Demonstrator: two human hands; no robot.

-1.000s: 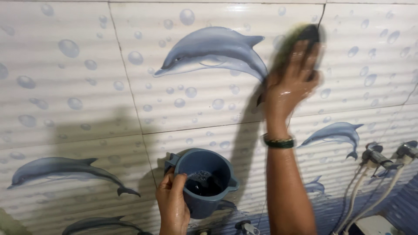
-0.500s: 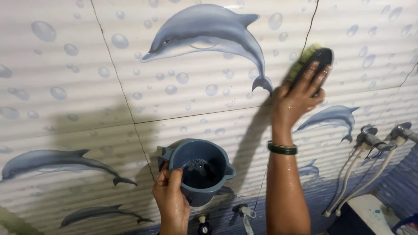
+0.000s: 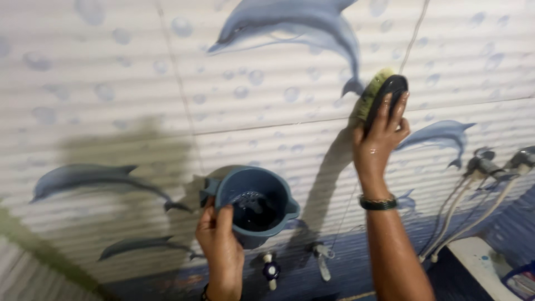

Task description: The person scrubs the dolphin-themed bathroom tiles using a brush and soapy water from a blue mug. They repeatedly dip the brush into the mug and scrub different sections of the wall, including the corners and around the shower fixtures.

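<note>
Scene: tiled wall [image 3: 111,67] printed with grey-blue dolphins and bubbles, viewed from the head camera; the picture is slightly blurred.
Right hand [image 3: 379,139]: pressed flat against the wall, its grip closed over a scrubbing brush [image 3: 384,95] with a dark back and yellow-green bristles; a dark bangle [image 3: 378,203] is worn at the wrist.
Brush position: held against the wall just above a horizontal grout line [image 3: 278,124], beside the tail of the large dolphin [image 3: 312,25].
Left hand [image 3: 218,239]: grip closed on the handle side of a blue-grey plastic mug [image 3: 253,203], held near the wall and well below the brush; dark water is seen inside.
Step in hand: judged to be scrubbing of the wall tile.
Next move: judged to call for firm, even pressure on the brush, with the mug kept level.
Fittings: taps [image 3: 490,164] with white hoses at right; two small valves [image 3: 270,270] below the mug.
Packages, labels, signs: none legible; a blue-rimmed object [image 3: 521,281] at the lower right corner cannot be identified.
</note>
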